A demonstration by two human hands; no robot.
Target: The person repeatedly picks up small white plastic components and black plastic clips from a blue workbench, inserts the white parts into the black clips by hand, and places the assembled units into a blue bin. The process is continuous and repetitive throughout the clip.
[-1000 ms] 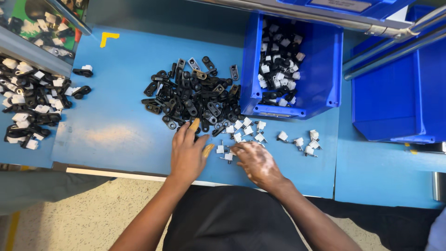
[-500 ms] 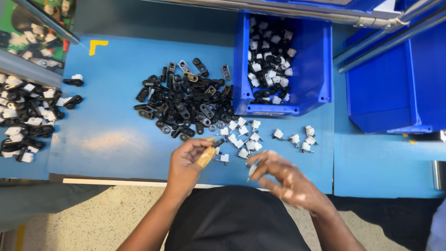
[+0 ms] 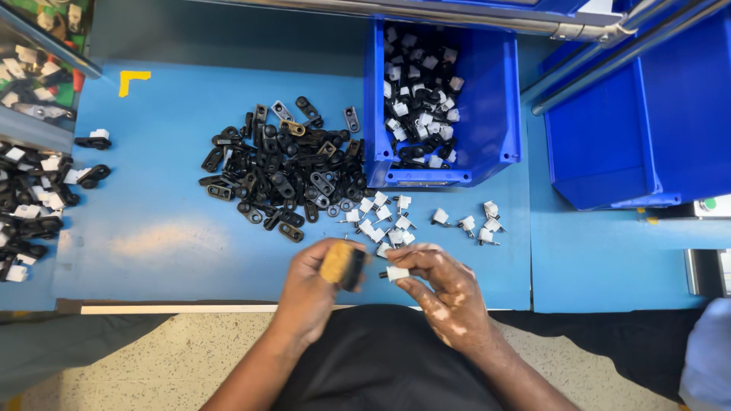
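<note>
The left hand [image 3: 316, 283] is gripping a black bracket [image 3: 352, 268], its end blurred yellowish, while the right hand [image 3: 442, 283] is pinching a small white clip [image 3: 397, 272] just beside it, the two parts nearly touching above the blue table [image 3: 167, 228]. Joined pieces are lying at the far left [image 3: 34, 205] and in the blue bin [image 3: 499, 99]; a large heap of black brackets [image 3: 285, 171] and scattered white clips [image 3: 426, 221] are waiting, so plenty seems left

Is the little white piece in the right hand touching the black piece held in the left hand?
Apart. The head view shows a narrow strip of blue table between the white piece in the right hand and the black piece in the left hand.
</note>
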